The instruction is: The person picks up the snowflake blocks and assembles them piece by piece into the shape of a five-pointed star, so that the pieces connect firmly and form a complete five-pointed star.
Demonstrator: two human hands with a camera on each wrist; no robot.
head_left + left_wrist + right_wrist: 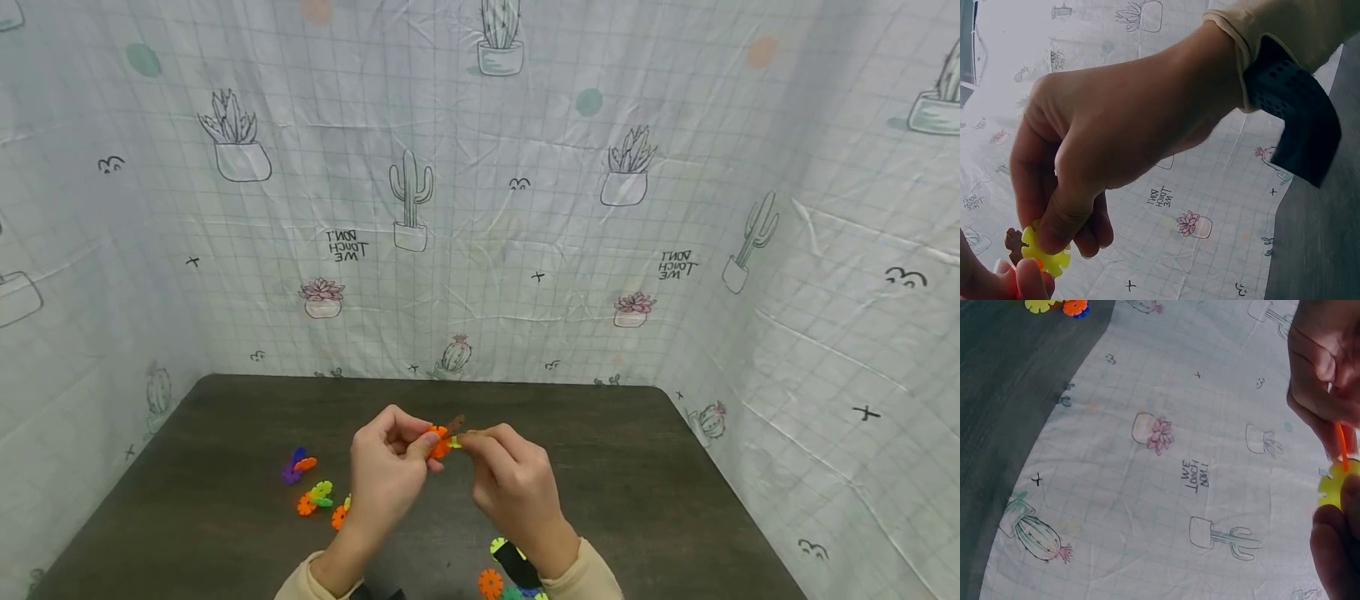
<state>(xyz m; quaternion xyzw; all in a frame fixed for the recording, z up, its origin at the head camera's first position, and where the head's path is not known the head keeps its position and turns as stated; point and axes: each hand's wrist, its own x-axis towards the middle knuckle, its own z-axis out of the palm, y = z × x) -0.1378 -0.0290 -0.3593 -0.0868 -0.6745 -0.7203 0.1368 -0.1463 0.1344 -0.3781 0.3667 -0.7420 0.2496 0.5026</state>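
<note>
In the head view, my left hand [386, 471] pinches an orange notched, flower-shaped plastic disc [441, 448] between thumb and fingers. A brown notched disc [1014, 245] stands out beside it. My right hand [519, 483] comes in from the other side and pinches a yellow notched disc [1057, 262], which shows edge-on in the head view. In the right wrist view, the orange disc's edge meets the yellow disc [1333, 485], with fingers of both hands around them. Both hands are raised over the dark table, fingertips close together.
On the left of the dark table [637, 467] lie a purple-and-orange disc cluster [292, 472] and an orange-and-green one [315, 498]. Another orange disc [339, 517] is partly behind the left wrist. Several loose discs, one orange [491, 583], sit near the right wrist. A printed cloth [480, 208] surrounds the table.
</note>
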